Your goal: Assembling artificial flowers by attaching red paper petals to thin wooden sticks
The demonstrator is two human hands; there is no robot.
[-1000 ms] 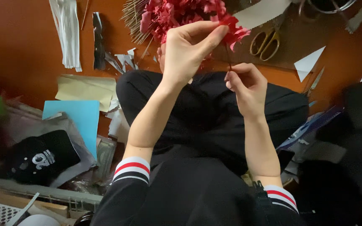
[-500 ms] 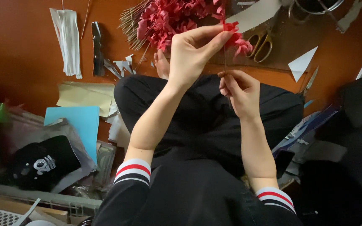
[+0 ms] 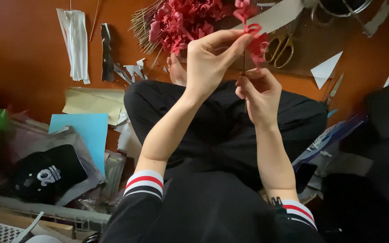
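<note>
two hands [image 3: 212, 56] [image 3: 258, 90] on one stick [image 3: 244, 63], one red paper strip [image 3: 254, 36], one scissors [image 3: 281, 48]

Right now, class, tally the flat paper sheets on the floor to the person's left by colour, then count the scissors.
Blue sheet: 1
Pale yellow sheet: 1
Gold-handled scissors: 1
Total: 3

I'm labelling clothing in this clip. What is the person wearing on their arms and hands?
Both hands are bare: no gloves, rings or watch show on the left hand or the right hand. The forearms are uncovered. The black sleeves are pushed up to the elbows; the left cuff and right cuff are white with red stripes.
</note>
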